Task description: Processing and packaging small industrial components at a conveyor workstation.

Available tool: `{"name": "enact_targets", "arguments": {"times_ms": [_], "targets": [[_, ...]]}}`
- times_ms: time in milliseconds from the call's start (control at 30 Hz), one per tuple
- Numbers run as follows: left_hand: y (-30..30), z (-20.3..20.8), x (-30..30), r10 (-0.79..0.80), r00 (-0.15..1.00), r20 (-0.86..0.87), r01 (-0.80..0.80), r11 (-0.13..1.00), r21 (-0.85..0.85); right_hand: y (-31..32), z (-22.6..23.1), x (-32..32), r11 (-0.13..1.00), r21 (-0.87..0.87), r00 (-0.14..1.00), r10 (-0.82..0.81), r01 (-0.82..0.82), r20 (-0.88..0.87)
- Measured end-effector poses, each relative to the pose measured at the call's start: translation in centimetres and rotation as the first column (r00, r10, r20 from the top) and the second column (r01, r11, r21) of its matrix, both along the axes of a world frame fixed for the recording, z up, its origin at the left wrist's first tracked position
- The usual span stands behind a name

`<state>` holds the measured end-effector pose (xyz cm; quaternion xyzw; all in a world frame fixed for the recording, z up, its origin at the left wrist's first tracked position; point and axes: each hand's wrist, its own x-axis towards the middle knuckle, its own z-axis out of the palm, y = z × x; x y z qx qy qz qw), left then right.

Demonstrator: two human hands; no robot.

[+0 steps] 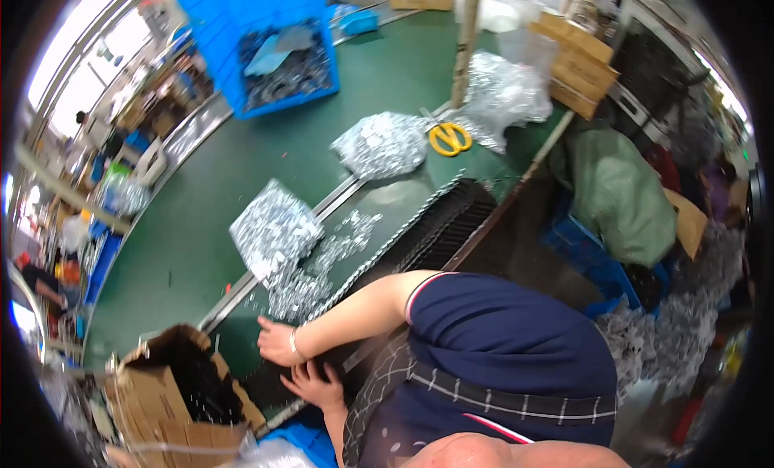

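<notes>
At a green desk (177,250) amid workshop clutter (122,195), bent low with left grip (320,389) spread open and right grip (279,344), unclear whether open or closed, just beside loose silvery pieces (297,295).

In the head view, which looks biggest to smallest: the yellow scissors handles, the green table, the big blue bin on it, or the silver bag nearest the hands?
Green table
Big blue bin
Silver bag
Yellow scissors handles
</notes>
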<state>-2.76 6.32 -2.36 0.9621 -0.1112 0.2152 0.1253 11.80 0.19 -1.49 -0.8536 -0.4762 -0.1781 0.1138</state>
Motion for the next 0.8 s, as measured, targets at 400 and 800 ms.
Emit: {"name": "enact_targets", "arguments": {"times_ms": [400,800], "targets": [[-0.8,1.3,0.0,0.019,0.998,-0.059,-0.023,0.998,-0.059,-1.4,2.7,-0.4,0.981,-0.192,0.999,-0.017,0.024,0.041],[-1.7,2.6,0.3,0.155,0.988,-0.001,-0.154,0.979,-0.136,-14.9,8.6,7.4,0.853,-0.378,0.742,-0.507,0.36,-0.438]]}}
